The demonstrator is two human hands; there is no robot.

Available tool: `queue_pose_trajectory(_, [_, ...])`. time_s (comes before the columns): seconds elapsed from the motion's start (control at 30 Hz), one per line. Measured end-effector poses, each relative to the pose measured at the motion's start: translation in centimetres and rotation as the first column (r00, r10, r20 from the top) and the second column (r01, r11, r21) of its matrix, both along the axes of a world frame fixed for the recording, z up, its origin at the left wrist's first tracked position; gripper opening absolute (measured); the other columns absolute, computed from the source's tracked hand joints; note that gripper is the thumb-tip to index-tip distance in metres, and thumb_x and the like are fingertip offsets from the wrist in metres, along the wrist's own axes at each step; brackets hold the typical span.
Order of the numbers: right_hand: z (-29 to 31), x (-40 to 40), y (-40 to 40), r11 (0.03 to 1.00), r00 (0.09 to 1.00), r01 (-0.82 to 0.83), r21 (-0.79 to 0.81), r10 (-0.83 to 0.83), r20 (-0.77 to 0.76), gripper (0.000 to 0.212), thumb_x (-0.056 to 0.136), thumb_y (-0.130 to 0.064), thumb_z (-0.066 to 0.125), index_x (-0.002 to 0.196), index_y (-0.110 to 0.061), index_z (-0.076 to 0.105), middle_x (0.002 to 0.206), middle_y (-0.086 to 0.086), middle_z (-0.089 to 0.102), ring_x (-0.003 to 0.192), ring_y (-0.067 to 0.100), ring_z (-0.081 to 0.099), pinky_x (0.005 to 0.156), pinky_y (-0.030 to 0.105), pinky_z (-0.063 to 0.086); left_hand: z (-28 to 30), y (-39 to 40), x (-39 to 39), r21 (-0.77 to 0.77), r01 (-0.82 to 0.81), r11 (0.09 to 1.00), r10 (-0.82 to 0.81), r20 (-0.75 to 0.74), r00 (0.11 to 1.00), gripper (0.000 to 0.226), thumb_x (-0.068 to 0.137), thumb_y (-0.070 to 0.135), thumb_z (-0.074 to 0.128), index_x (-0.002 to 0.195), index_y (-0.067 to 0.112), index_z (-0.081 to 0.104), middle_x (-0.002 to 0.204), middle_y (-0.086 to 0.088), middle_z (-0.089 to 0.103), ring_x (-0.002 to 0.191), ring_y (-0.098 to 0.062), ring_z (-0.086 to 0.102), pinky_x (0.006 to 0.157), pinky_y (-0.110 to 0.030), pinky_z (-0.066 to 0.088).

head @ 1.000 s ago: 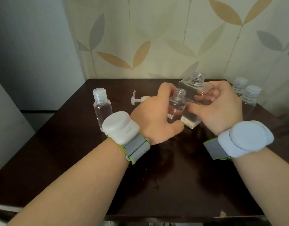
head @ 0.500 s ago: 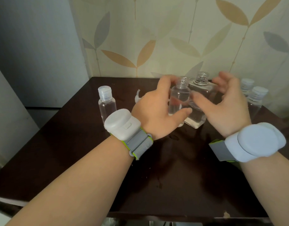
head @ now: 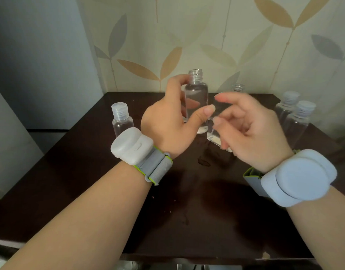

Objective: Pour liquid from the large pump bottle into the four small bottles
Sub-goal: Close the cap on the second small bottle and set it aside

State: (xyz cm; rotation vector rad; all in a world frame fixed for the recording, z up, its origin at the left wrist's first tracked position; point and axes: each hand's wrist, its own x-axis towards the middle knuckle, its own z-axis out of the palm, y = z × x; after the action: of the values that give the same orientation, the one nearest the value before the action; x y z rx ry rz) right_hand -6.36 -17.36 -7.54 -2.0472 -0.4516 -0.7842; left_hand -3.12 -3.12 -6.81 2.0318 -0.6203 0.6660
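The uncapped small clear plastic bottle (head: 196, 98) is held upright above the dark brown wooden table (head: 70, 172), gripped between thumb and fingers of the left hand (head: 167, 123). The right hand (head: 251, 131) hovers beside it with loose fingers, holding nothing. Behind this hand stands the large clear open-necked bottle (head: 216, 135), probably on the table. One capped small bottle (head: 122, 119) stands at left, two capped small bottles (head: 296, 117) at right.

4 small bottles (head: 196, 102), 1 large bottle (head: 219, 133), 2 hands (head: 165, 125), 2 wristbands (head: 132, 148).
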Motion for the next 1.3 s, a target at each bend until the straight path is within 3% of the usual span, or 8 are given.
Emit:
queue_pose_trajectory(0.1, [-0.3, 0.1, 0.1, 0.994, 0.986, -0.11, -0.029, 0.105, -0.127, 0.033, 0.082, -0.013, 0.061, 0.111, -0.023, 0.05, 0.066, -0.01, 0.06, 0.047, 0.007, 0.057, 0.045, 0.008, 0.038, 0.0, 0.1, 0.1, -0.018, 0.035, 0.999, -0.035, 0.029, 0.999, 0.053, 0.075, 0.047, 0.054, 0.121, 0.025, 0.041, 0.074, 0.026, 0.057, 0.058, 0.007, 0.05, 0.058, -0.019, 0.042])
queue_pose_trajectory(0.27, [0.0, 0.1, 0.4, 0.994, 0.975, -0.096, -0.06, 0.081, -0.208, 0.031, 0.067, -0.041, 0.061, 0.093, -0.038, 0.044, 0.07, 0.002, 0.063, 0.052, 0.012, 0.06, 0.045, 0.015, 0.045, 0.4, 0.2, -0.4, 0.041, 0.134, 0.99, -0.136, 0.05, 0.989, 0.041, 0.073, 0.048, 0.059, 0.106, 0.047, 0.034, 0.082, 0.021, 0.063, 0.065, 0.0, 0.058, 0.062, -0.027, 0.051])
queue_pose_trajectory(0.57, [-0.1, 0.1, 0.3, 0.995, 0.972, -0.054, -0.086, 0.033, -0.234, 0.044, 0.065, -0.04, 0.062, 0.093, -0.007, 0.057, 0.068, 0.005, 0.066, 0.056, 0.016, 0.063, 0.053, 0.034, 0.051, 0.5, 0.4, -0.4, 0.131, 0.188, 0.973, -0.19, 0.003, 0.982, 0.046, 0.066, 0.059, 0.056, 0.104, 0.051, 0.031, 0.086, 0.014, 0.063, 0.064, -0.006, 0.059, 0.064, -0.033, 0.052])
queue_pose_trajectory(0.8, [-0.3, 0.2, 0.5, 0.999, 0.967, 0.032, -0.015, -0.035, -0.252, 0.044, 0.064, -0.045, 0.061, 0.092, -0.012, 0.061, 0.075, 0.003, 0.068, 0.056, 0.018, 0.061, 0.057, 0.034, 0.053, 2.3, 2.0, 0.1, 0.157, -0.02, 0.987, 0.02, -0.002, 1.0, 0.032, 0.085, 0.033, 0.04, 0.111, 0.024, 0.057, 0.083, 0.014, 0.061, 0.083, -0.021, 0.064, 0.079, -0.04, 0.05])
queue_pose_trajectory(0.9, [-0.2, 0.3, 0.4, 0.998, 0.966, 0.05, -0.042, -0.059, -0.252, 0.05, 0.063, -0.047, 0.061, 0.094, -0.008, 0.06, 0.079, 0.007, 0.069, 0.059, 0.02, 0.062, 0.059, 0.037, 0.054, 2.7, 2.9, 0.5, 0.417, -0.187, 0.89, 0.228, -0.05, 0.972, 0.026, 0.089, 0.016, 0.043, 0.103, 0.029, 0.059, 0.097, 0.005, 0.066, 0.097, -0.024, 0.059, 0.083, -0.037, 0.046])
queue_pose_trajectory(1.0, [-0.3, 0.3, 0.4, 0.998, 0.966, 0.05, -0.047, -0.06, -0.252, 0.051, 0.062, -0.046, 0.061, 0.094, -0.007, 0.06, 0.079, 0.008, 0.069, 0.058, 0.019, 0.062, 0.059, 0.035, 0.054, 2.6, 3.0, 0.7, 0.722, -0.016, 0.692, 0.285, -0.252, 0.925, 0.037, 0.085, 0.01, 0.043, 0.117, 0.029, 0.051, 0.118, 0.001, 0.056, 0.106, -0.02, 0.051, 0.084, -0.027, 0.039])
queue_pose_trajectory(1.1, [-0.3, 0.3, 0.4, 0.997, 0.963, 0.055, -0.061, -0.069, -0.261, 0.052, 0.061, -0.047, 0.06, 0.096, -0.008, 0.06, 0.077, 0.006, 0.069, 0.057, 0.016, 0.062, 0.058, 0.031, 0.053, 2.2, 2.6, 0.6, 0.801, 0.165, 0.576, 0.252, -0.365, 0.896, 0.047, 0.084, 0.025, 0.053, 0.129, 0.027, 0.038, 0.125, -0.002, 0.047, 0.095, -0.015, 0.044, 0.081, -0.024, 0.035])
queue_pose_trajectory(1.3, [-0.4, 0.4, 0.4, 0.996, 0.957, 0.041, -0.076, -0.061, -0.285, 0.053, 0.061, -0.048, 0.06, 0.098, -0.009, 0.059, 0.084, 0.005, 0.069, 0.059, 0.015, 0.063, 0.056, 0.03, 0.053, 1.4, 2.0, 0.4, 0.877, 0.17, 0.449, 0.333, -0.341, 0.879, 0.053, 0.084, 0.03, 0.059, 0.129, 0.02, 0.034, 0.121, -0.002, 0.05, 0.099, -0.016, 0.049, 0.077, -0.024, 0.039])
